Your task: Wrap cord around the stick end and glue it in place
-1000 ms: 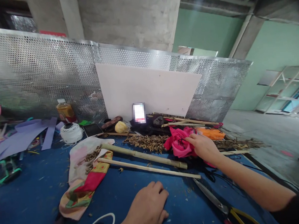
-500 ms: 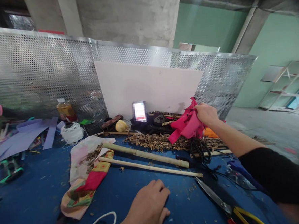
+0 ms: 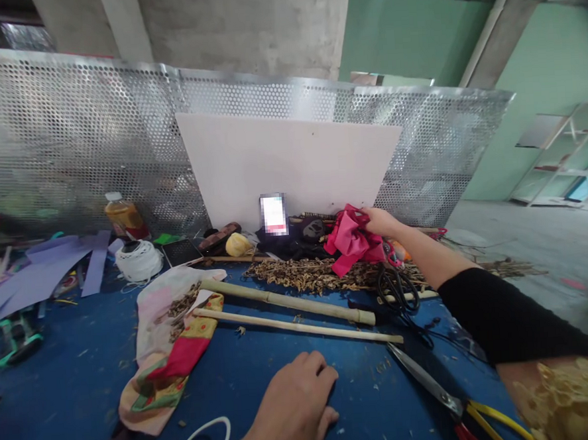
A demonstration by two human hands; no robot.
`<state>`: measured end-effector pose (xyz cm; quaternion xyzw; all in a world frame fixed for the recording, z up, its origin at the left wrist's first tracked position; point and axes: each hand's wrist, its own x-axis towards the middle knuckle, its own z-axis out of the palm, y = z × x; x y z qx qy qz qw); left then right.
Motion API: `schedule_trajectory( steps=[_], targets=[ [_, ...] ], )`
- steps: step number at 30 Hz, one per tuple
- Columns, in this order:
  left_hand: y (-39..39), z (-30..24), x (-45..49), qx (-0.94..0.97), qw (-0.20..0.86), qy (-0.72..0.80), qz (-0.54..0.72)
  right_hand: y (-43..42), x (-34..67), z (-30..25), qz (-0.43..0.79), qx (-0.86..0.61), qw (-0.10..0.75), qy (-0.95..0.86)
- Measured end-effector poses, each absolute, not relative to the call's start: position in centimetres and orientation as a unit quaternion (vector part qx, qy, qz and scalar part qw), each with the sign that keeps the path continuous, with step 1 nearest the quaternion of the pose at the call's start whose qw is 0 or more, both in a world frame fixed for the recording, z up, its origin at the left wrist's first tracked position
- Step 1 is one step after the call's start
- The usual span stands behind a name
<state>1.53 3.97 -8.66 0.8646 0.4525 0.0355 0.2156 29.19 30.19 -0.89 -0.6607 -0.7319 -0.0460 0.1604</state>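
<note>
Right grip pinched pink cloth before the white board, looking soft, surely light, best caught by its bunched top, while left grip lay half-open, empty!

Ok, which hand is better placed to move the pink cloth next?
Probably the right hand: it holds the pink cloth near the white board. The left hand rests on the table, nearer the wearer, apart from the cloth.
</note>
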Motion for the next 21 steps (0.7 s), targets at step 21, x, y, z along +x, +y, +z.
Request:
schedule_trajectory(
  steps=[21],
  targets=[
    [4.2,-8.6,1.3,0.873,0.193,0.443,0.072,15.6,30.2,-7.9,0.014,-0.78,-0.011,-0.626]
  ],
)
